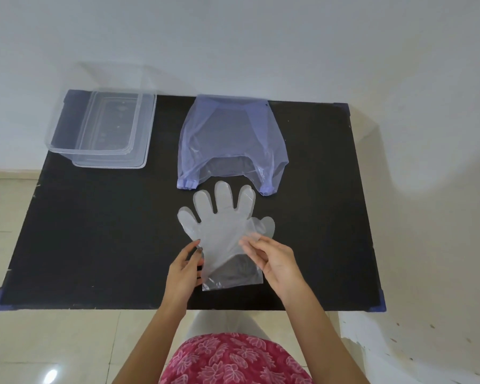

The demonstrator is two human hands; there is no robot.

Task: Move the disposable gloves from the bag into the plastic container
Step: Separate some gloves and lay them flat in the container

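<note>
Now the black bench [94,245] fills most of the view, set against a pale wall. At its far left corner sits the clear plastic container [67,146], open-topped, apparently resting on its lid. The translucent blue bag [227,131] lies flat at the far middle, its mouth facing the person. Just nearer than the bag's mouth lies the disposable glove [222,228], or perhaps a thin stack of them, fingers pointing away toward the bag and cuff toward the person, so its long axis runs near to far.

Both hands meet at the cuff end. The left hand [182,275] pinches the left edge between thumb and fingers; the right hand [275,261] has its fingertips closed on the film at the right side, palm turned inward. Each grip is narrow, closed on the plastic only.

The container lies far and well to the left of the glove, so the left hand is the nearer one for the carry.
</note>
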